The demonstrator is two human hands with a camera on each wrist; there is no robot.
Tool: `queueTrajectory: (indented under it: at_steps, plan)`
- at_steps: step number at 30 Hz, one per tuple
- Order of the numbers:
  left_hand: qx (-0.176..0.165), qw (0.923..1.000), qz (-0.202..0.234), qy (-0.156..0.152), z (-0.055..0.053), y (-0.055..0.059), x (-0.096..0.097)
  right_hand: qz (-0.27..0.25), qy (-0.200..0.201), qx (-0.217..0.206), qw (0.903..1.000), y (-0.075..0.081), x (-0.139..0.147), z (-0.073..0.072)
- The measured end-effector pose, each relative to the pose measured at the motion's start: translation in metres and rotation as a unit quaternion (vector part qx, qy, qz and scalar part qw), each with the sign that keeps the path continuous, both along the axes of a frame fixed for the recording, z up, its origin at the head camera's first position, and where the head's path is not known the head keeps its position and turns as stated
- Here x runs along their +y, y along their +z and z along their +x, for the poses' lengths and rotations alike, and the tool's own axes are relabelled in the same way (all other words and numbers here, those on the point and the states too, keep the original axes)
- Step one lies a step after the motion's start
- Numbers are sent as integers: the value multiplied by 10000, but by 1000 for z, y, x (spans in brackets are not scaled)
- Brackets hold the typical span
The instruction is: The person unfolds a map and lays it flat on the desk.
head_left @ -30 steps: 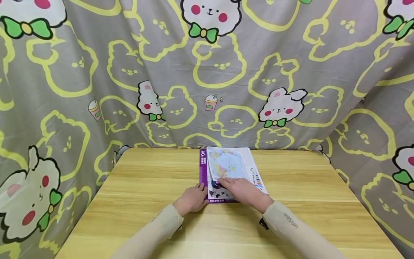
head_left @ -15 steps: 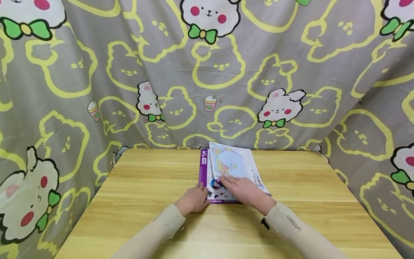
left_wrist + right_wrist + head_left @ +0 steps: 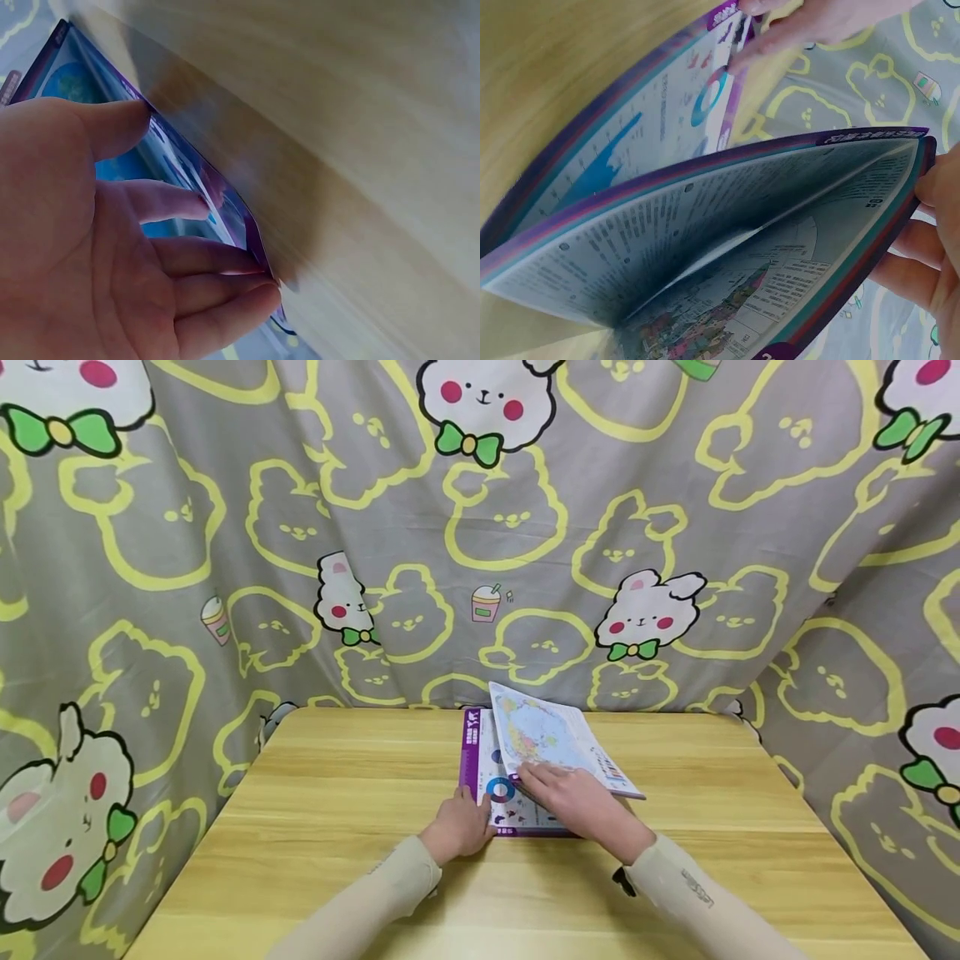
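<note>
A thin map booklet with purple borders lies partly opened near the table's back edge. Its lifted leaves show a world map on top and tilt up to the right. My right hand pinches their near left corner; in the right wrist view, thumb and fingers grip the edge of the fanned printed pages. Under them shows the lower page, with a blue ring chart. My left hand rests at that page's near left corner, its fingers nearly straight and touching the booklet's edge, thumb apart.
The booklet sits on a wooden table. A grey curtain with yellow outlines and white rabbits hangs right behind the table and along both sides.
My right hand has lifted the map leaves higher and swung them rightward, uncovering more of the lower page. My left hand stays at the near left corner, shifted slightly right.
</note>
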State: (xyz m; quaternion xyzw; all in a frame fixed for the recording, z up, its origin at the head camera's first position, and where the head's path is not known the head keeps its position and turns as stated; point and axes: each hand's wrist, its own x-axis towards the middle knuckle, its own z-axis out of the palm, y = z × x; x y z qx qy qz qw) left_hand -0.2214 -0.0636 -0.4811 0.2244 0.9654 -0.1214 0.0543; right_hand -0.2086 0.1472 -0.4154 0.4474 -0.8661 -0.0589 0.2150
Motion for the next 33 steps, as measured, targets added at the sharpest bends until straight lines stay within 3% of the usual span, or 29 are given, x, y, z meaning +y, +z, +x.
queueTrajectory:
  at_steps: [17, 28, 33]
  plan:
    - [2, 9998, -188, 69, 1, -2, 0, -455, 72, 506, 9977, 6, 29, 1]
    - [-97, 9999, 42, 59, 1, -3, -8, -701, 24, 327, 9970, 10, 40, 2]
    - [-333, 9989, 276, 154, 1, -4, -15, -760, -47, 295, 9967, 11, 43, 3]
